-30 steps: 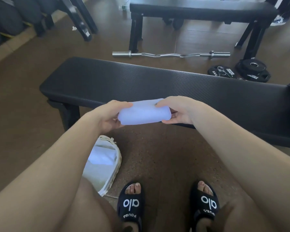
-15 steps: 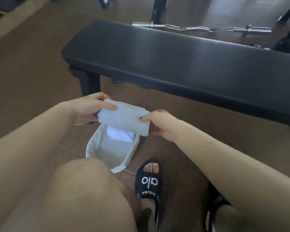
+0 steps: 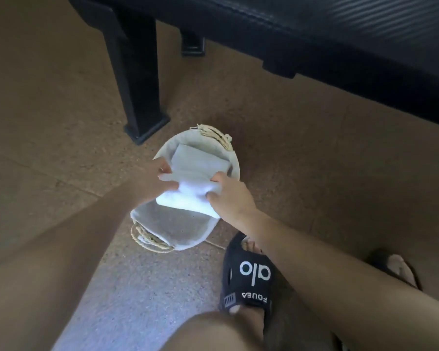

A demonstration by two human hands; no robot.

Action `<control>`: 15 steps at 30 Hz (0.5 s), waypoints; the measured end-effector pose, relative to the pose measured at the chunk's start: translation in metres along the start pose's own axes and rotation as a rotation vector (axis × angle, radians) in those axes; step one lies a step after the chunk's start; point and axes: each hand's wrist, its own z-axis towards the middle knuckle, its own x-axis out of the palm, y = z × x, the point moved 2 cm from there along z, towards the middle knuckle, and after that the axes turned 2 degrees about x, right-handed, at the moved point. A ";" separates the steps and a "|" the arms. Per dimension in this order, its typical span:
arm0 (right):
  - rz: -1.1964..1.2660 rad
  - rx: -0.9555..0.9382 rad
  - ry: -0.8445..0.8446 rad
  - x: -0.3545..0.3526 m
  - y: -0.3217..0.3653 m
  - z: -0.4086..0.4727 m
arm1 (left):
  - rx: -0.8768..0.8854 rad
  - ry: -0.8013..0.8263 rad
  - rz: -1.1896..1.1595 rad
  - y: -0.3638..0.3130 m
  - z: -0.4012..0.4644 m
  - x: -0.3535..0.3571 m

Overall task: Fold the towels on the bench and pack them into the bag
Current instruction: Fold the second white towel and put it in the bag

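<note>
A folded white towel (image 3: 188,196) is held low over the open mouth of a pale fabric bag (image 3: 178,234) with woven straw handles, which stands on the floor. My left hand (image 3: 160,178) pinches the towel's left end and my right hand (image 3: 228,196) grips its right end. Another folded pale towel (image 3: 198,160) lies inside the bag at its far side. The black padded bench (image 3: 314,29) runs across the top of the view.
The bench's black leg and foot (image 3: 140,97) stand just beyond the bag on the left. My feet in black slides (image 3: 249,277) are on the brown floor to the right of the bag. My knees fill the lower part of the view.
Both hands have carried the folded towel from in front of the bench down to the bag's mouth. The view has tilted down toward the floor.
</note>
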 end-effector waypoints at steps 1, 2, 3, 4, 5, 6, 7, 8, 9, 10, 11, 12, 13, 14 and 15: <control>-0.094 -0.018 -0.005 0.004 0.001 0.005 | 0.007 -0.001 0.025 0.005 0.005 0.003; -0.195 -0.035 -0.011 0.008 0.001 0.008 | 0.022 -0.003 0.045 0.008 0.008 0.006; -0.288 -0.048 -0.015 0.010 0.003 0.010 | 0.034 -0.006 0.076 0.011 0.011 0.008; -0.368 -0.058 -0.016 0.011 0.004 0.012 | 0.048 -0.011 0.117 0.012 0.013 0.011; -0.436 -0.063 -0.021 0.013 0.005 0.014 | 0.059 -0.019 0.159 0.012 0.015 0.013; -0.484 -0.065 -0.025 0.014 0.007 0.016 | 0.061 -0.024 0.199 0.011 0.018 0.016; -0.516 -0.071 -0.026 0.015 0.011 0.019 | 0.062 -0.026 0.236 0.010 0.021 0.018; -0.549 -0.082 -0.018 0.015 0.014 0.022 | 0.063 -0.027 0.275 0.007 0.024 0.021; -0.591 -0.097 -0.004 0.017 0.017 0.024 | 0.068 -0.027 0.321 0.006 0.028 0.024; -0.621 -0.123 0.019 0.019 0.020 0.025 | 0.072 -0.026 0.375 0.004 0.030 0.027; -0.643 -0.160 0.029 0.021 0.021 0.024 | 0.074 -0.023 0.429 0.003 0.032 0.030; -0.666 -0.213 0.023 0.026 0.020 0.023 | 0.071 -0.021 0.480 0.002 0.034 0.032; -0.699 -0.260 -0.006 0.030 0.019 0.021 | 0.066 -0.026 0.512 0.002 0.036 0.035; -0.730 -0.282 -0.038 0.034 0.018 0.019 | 0.060 -0.034 0.521 0.003 0.037 0.038; -0.751 -0.287 -0.063 0.035 0.017 0.017 | 0.061 -0.049 0.515 0.003 0.039 0.041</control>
